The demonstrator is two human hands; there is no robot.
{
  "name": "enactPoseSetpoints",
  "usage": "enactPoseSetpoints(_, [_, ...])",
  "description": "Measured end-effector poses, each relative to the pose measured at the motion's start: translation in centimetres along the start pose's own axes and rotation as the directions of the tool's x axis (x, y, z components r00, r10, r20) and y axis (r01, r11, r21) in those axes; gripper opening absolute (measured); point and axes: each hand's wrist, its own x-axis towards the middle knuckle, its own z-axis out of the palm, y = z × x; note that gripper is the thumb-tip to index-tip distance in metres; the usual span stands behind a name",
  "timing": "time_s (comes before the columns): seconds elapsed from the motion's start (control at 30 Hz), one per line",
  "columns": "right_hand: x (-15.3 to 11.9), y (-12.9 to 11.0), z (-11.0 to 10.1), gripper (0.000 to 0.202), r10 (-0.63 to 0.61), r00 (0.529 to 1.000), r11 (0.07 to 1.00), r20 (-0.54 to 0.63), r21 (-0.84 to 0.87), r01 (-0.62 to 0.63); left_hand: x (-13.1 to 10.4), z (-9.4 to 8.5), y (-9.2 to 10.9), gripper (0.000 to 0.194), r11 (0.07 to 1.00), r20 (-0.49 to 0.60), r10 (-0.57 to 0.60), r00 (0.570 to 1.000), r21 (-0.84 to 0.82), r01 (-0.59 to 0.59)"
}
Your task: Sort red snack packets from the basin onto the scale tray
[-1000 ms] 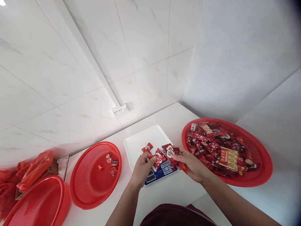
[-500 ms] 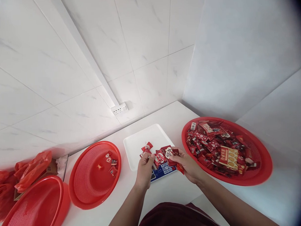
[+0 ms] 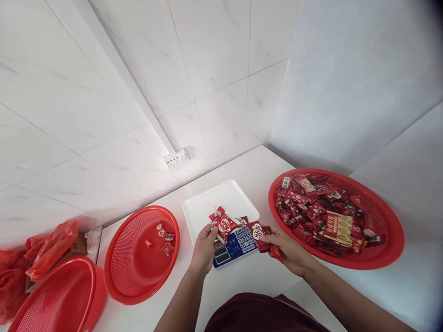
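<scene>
My left hand pinches a red snack packet with white lettering, held over the near part of a digital scale. My right hand is closed on several small red snack packets, just right of the scale's blue keypad. Behind the held packets lies the scale's white tray. At least one other red packet shows at the tray, partly covered by the one in my left hand.
To the right stands a big red basket full of red snack packets. A red basket with a few small packets is on the left, beside another red basket. Red plastic bags lie at far left; a wall socket sits behind.
My hands have drawn apart: the left moved left with one packet, the right moved slightly right with several. More of the scale's keypad and display now shows between them.
</scene>
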Motion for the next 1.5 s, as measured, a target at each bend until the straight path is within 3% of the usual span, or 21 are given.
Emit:
enactPoseSetpoints(0.2, [-0.2,-0.1,0.8,0.027,-0.02,0.997,1.0,0.076,-0.012,0.021,-0.8,0.8,0.9,0.027,0.997,0.02,0.043,0.999,0.055,-0.044])
enactPoseSetpoints(0.47, [-0.4,0.3,0.7,0.029,-0.028,0.994,1.0,0.108,-0.002,0.028,-1.2,0.4,0.9,0.027,0.999,0.009,0.035,0.999,0.041,-0.035])
enactPoseSetpoints(0.7, [-0.6,0.8,-0.2,0.028,-0.003,0.998,1.0,0.062,-0.009,0.004,0.6,-2.2,-2.5,0.023,0.97,-0.157,-0.145,0.977,0.171,0.172])
enactPoseSetpoints(0.87, [-0.7,1.1,-0.8,0.031,-0.005,0.999,1.0,0.047,-0.012,0.005,2.8,-3.8,-4.2,0.018,0.958,-0.275,-0.182,0.944,0.166,0.233])
enactPoseSetpoints(1.1, [-1.1,0.8,-0.4,0.033,-0.011,0.999,1.0,0.033,-0.017,0.011,5.8,-4.0,-3.6,0.021,0.953,-0.356,-0.091,0.93,0.24,0.184])
enactPoseSetpoints(1.23, [-1.2,0.9,-0.8,0.037,-0.024,1.0,0.998,0.018,-0.053,0.025,4.2,-3.8,-3.3,0.036,0.912,-0.366,0.015,0.93,0.387,0.137])
enactPoseSetpoints(1.33, [-1.1,1.6,-1.2,0.038,-0.006,0.997,0.988,0.071,-0.156,0.017,1.1,-2.5,-4.2,0.028,0.878,-0.257,0.04,0.966,0.471,0.089])
enactPoseSetpoints(1.4, [-1.1,2.3,-1.2,0.036,0.042,0.987,0.962,0.156,-0.273,0.003,-1.0,-1.3,-5.1,0.03,0.875,-0.059,-0.067,0.996,0.476,0.087])
enactPoseSetpoints(1.5, [-0.8,3.6,-1.1,0.028,0.161,0.937,0.888,0.31,-0.459,0.0,-3.2,0.3,-6.7,0.037,0.906,0.181,-0.209,0.961,0.406,0.121])
